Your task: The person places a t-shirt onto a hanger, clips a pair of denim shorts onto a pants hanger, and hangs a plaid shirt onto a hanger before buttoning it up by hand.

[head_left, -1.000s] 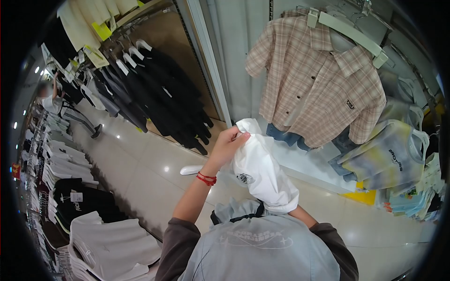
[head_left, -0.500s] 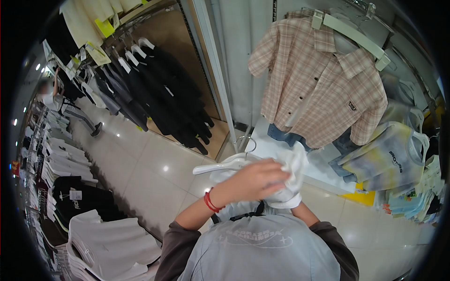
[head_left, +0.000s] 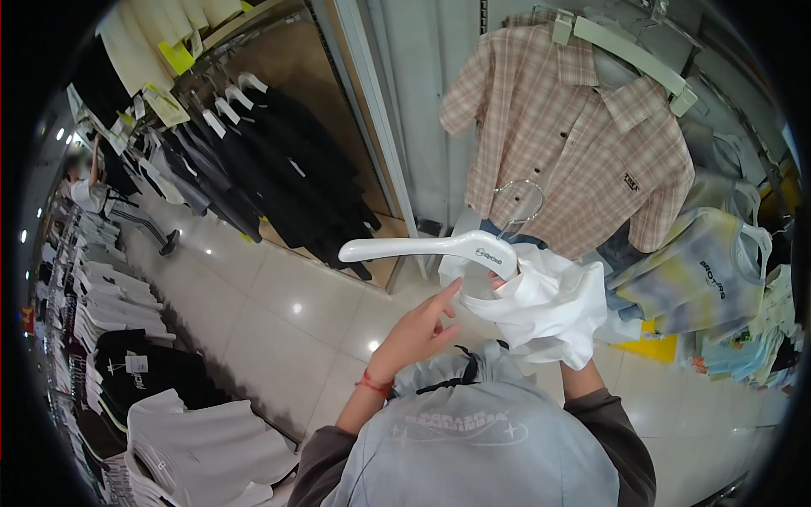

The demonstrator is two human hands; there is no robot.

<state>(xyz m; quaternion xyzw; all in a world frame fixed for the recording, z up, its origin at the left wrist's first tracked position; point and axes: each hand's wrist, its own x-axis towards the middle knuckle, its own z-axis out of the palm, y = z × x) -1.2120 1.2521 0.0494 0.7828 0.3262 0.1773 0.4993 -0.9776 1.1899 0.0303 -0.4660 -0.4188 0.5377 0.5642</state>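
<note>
A white clothes hanger (head_left: 414, 247) is held up in front of me, its metal hook pointing up and one arm bare to the left. Its other arm goes into a bunched white T-shirt (head_left: 545, 304). My right hand (head_left: 497, 281) is inside the shirt, mostly covered by it; only fingertips show at the neck opening, against the hanger's middle. My left hand (head_left: 422, 329), with a red bracelet at the wrist, is open below the bare hanger arm. Its index finger points up near the shirt's edge, and nothing is held in it.
A plaid short-sleeved shirt (head_left: 566, 144) hangs ahead on the wall, with a tie-dye top (head_left: 701, 270) to its right. Black garments (head_left: 287, 160) hang at left. White shirts (head_left: 203, 448) hang on a rack at lower left. A person (head_left: 93, 190) stands far left.
My left hand has come away from the white T-shirt, down and left, and its fingers have spread. The hanger has turned to show its face, and the shirt has moved right and opened out.
</note>
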